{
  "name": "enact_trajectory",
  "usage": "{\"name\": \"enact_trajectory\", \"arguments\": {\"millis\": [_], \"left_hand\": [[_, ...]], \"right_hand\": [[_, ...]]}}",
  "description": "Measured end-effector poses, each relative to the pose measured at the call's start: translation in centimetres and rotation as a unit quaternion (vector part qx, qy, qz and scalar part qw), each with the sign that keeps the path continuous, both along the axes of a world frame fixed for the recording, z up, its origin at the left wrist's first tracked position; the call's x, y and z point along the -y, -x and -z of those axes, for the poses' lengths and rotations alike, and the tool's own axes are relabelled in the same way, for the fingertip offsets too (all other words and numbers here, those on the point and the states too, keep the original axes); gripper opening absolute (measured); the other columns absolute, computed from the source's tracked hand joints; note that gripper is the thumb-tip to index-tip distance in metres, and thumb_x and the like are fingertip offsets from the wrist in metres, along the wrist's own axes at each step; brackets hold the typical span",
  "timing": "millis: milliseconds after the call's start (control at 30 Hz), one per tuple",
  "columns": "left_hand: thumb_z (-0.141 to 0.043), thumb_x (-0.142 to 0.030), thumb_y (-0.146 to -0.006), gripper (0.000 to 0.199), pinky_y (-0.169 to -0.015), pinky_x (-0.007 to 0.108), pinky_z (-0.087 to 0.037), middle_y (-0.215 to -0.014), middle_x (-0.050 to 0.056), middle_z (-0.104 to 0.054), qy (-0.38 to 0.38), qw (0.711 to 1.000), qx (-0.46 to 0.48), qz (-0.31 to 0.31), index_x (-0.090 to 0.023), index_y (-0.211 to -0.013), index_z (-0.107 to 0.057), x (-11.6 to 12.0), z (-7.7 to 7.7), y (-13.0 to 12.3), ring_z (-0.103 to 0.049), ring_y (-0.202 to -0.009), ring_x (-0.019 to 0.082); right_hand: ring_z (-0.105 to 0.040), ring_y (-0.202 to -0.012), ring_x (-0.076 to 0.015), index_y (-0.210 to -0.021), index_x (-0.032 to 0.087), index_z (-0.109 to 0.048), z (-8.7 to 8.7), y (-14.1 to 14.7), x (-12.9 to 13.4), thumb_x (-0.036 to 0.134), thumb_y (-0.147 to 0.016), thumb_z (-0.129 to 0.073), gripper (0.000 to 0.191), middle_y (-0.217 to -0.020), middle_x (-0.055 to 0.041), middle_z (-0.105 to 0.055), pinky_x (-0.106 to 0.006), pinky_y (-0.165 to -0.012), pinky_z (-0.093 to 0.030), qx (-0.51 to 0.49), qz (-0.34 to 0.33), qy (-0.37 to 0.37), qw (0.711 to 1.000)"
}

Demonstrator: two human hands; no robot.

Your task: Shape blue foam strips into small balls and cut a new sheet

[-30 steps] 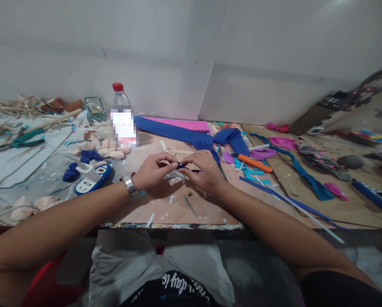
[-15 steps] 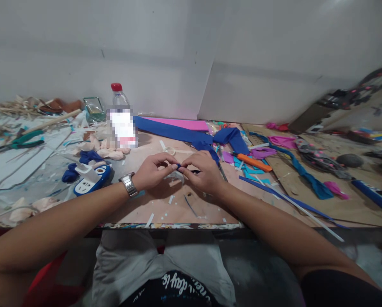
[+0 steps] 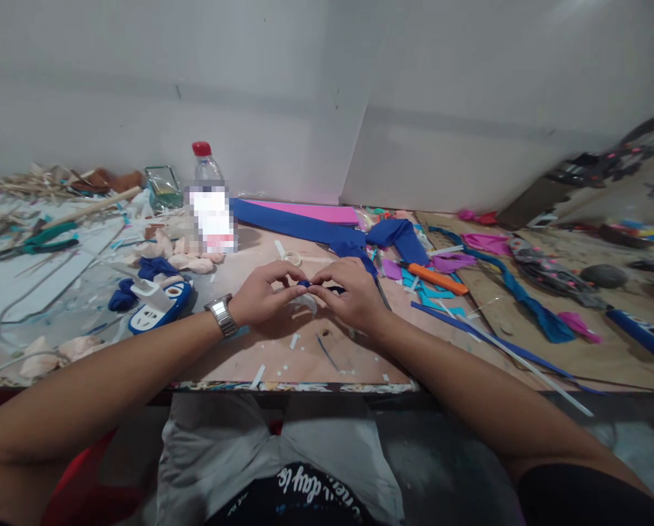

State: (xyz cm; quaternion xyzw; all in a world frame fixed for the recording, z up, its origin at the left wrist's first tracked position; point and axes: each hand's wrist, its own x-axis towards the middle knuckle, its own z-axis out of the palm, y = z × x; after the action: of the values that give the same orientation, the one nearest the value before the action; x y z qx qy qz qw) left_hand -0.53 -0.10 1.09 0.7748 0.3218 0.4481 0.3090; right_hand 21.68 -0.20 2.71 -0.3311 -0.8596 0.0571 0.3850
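Observation:
Near the middle of the table, my left hand (image 3: 264,294) and my right hand (image 3: 350,292) meet fingertip to fingertip. Both pinch a small dark blue piece (image 3: 303,283) between thumb and fingers. Some dark blue also shows inside the curl of my right hand. Under the fingertips is a pale curved strip (image 3: 306,304), partly hidden by the hands. A cream-coloured ring (image 3: 292,258) lies just behind my left fingers. Long blue fabric (image 3: 299,225) stretches across the table behind both hands.
A red-capped bottle (image 3: 209,212) stands behind left. A blue and white power strip (image 3: 162,307), pale petal-like pieces and green-handled pliers (image 3: 50,239) lie left. At right are an orange cutter (image 3: 438,279), coloured scraps and a long white strip (image 3: 529,367).
The fingertips have shifted slightly around the small blue piece, which both hands still pinch. The whole view has moved a little.

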Motion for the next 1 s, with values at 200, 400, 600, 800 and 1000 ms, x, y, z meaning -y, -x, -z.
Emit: {"name": "enact_trajectory", "arguments": {"millis": [200,400,600,800,1000], "left_hand": [[-0.068,-0.041,-0.092,0.025,-0.08,0.03,-0.054,-0.101,0.009,-0.074,0.025,1.0,0.003,-0.012,-0.017,-0.1,-0.073,-0.06,0.08,0.01,-0.067,-0.091,0.018],[-0.065,-0.04,-0.094,0.024,-0.079,0.029,-0.053,-0.1,0.008,-0.074,0.01,1.0,-0.006,0.006,-0.019,-0.101,-0.073,-0.07,0.23,-0.01,-0.067,-0.091,0.018],[-0.062,-0.039,-0.097,0.024,-0.087,0.034,-0.053,-0.101,0.009,-0.075,-0.025,0.999,-0.015,0.02,-0.02,-0.102,-0.076,-0.25,0.35,0.07,-0.068,-0.095,0.019],[-0.061,-0.037,-0.098,0.022,-0.095,0.04,-0.052,-0.102,0.009,-0.077,-0.069,0.997,-0.028,0.025,-0.023,-0.1,-0.078,-0.2,0.04,0.06,-0.068,-0.101,0.022],[-0.061,-0.034,-0.098,0.023,-0.097,0.041,-0.052,-0.107,0.01,-0.077,-0.097,0.994,-0.04,0.03,-0.022,-0.105,-0.079,-0.23,0.14,0.08,-0.067,-0.105,0.023]], "right_hand": [[-0.071,-0.091,-0.0227,-0.091,0.024,-0.071,-0.15,0.04,0.19,0.036,-0.096,-0.07,0.013,-0.093,-0.0034,-0.08,-0.042,-0.089,-0.041,0.003,-0.002,-0.002,1.0],[-0.07,-0.088,-0.0227,-0.088,0.024,-0.07,-0.17,0.06,0.27,0.037,-0.095,-0.07,0.015,-0.09,-0.0028,-0.079,-0.042,-0.09,-0.042,0.0,0.004,-0.004,1.0],[-0.071,-0.089,-0.0236,-0.095,0.024,-0.07,-0.01,0.12,0.3,0.036,-0.093,-0.072,0.013,-0.092,-0.0043,-0.078,-0.042,-0.088,-0.043,-0.007,0.0,-0.001,1.0],[-0.071,-0.088,-0.0235,-0.096,0.024,-0.07,0.16,0.08,0.21,0.036,-0.092,-0.075,0.014,-0.092,-0.0044,-0.078,-0.042,-0.09,-0.043,-0.013,-0.003,-0.008,1.0],[-0.071,-0.086,-0.0227,-0.093,0.023,-0.071,0.06,0.09,0.2,0.032,-0.089,-0.079,0.012,-0.09,-0.0033,-0.078,-0.042,-0.088,-0.043,-0.021,-0.008,-0.019,1.0]]}}
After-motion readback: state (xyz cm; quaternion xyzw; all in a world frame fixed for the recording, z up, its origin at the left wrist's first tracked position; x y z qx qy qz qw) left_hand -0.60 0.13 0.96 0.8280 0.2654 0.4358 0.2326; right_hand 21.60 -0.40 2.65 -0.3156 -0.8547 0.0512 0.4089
